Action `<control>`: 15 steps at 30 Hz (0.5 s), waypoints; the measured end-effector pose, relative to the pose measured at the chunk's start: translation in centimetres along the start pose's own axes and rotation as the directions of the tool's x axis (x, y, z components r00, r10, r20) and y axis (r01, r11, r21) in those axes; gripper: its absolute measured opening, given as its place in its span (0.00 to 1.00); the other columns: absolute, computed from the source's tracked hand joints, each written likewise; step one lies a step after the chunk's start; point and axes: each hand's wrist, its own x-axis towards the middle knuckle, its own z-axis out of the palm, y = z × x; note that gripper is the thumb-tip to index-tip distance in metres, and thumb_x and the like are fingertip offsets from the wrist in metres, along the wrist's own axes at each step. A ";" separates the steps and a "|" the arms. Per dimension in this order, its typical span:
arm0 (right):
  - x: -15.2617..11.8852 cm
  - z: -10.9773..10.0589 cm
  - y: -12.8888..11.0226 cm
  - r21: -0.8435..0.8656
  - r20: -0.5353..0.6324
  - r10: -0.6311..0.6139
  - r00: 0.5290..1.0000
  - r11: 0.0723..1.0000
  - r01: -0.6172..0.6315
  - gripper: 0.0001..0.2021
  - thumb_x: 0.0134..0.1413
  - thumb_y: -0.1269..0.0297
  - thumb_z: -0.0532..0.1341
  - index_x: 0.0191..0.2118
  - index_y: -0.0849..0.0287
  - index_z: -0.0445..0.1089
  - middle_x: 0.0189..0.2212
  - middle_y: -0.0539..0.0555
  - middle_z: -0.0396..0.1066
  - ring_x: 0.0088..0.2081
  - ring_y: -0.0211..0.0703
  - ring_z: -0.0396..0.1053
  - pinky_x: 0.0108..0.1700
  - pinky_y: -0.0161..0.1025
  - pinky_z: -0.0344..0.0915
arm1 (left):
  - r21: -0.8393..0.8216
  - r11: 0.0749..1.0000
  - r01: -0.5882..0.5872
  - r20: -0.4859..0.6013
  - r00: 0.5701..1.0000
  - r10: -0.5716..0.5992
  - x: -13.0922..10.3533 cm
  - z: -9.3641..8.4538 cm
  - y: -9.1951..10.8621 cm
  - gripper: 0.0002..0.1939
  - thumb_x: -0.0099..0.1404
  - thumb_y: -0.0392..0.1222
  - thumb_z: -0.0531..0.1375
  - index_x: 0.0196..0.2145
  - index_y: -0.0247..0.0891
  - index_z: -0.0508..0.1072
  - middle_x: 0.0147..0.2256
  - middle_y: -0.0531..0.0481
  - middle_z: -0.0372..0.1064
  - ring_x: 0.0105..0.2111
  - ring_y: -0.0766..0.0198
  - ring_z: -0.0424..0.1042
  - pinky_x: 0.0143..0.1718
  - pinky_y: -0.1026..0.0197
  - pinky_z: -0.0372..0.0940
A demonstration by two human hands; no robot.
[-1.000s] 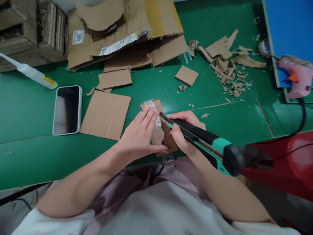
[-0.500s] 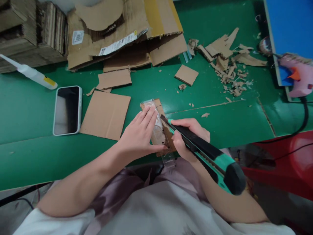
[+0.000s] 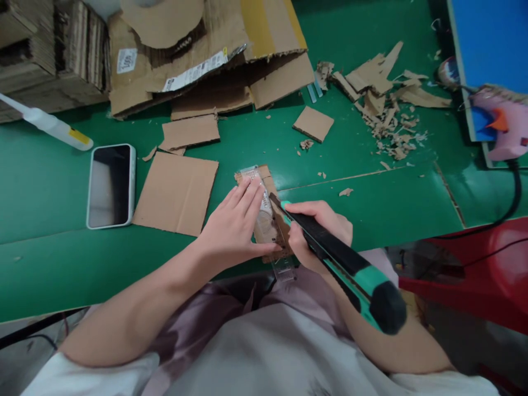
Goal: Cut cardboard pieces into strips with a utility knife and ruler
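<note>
My left hand [image 3: 231,221] lies with fingers stretched out over a clear plastic ruler [image 3: 267,223]. Beneath the ruler is a small piece of cardboard [image 3: 267,177] at the table's near edge. The thumb reaches across the ruler's lower part, and the ruler's end sticks out past the cardboard. My right hand [image 3: 318,226] is wrapped round a black and green utility knife [image 3: 336,250]. Its blade end is at the right side of the ruler, over the cardboard; whether it touches is hard to see. The handle slants back over my right forearm.
On the green table [image 3: 49,198] are a phone [image 3: 110,187], a square cardboard sheet [image 3: 177,192], a smaller square [image 3: 313,124] and scraps [image 3: 391,126]. A torn box [image 3: 223,33] lies behind. A white bottle [image 3: 58,127] is left, a pink glue gun [image 3: 509,124] right.
The knife's rear end has swung slightly left and down, its blade end shifting a little left. My left hand stays flat on the ruler. The whole view has shifted slightly.
</note>
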 end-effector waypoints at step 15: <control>-0.2 0.2 0.5 0.090 0.034 0.049 0.998 0.995 -0.052 0.13 0.42 0.75 0.55 0.35 0.53 0.68 0.19 0.43 0.70 0.19 0.32 0.67 0.23 0.28 0.63 | -0.025 1.000 0.002 0.001 1.000 -0.002 0.0 0.0 0.0 0.54 0.56 0.71 0.50 0.61 0.19 0.48 0.63 0.27 0.45 0.64 0.43 0.43 0.62 0.45 0.46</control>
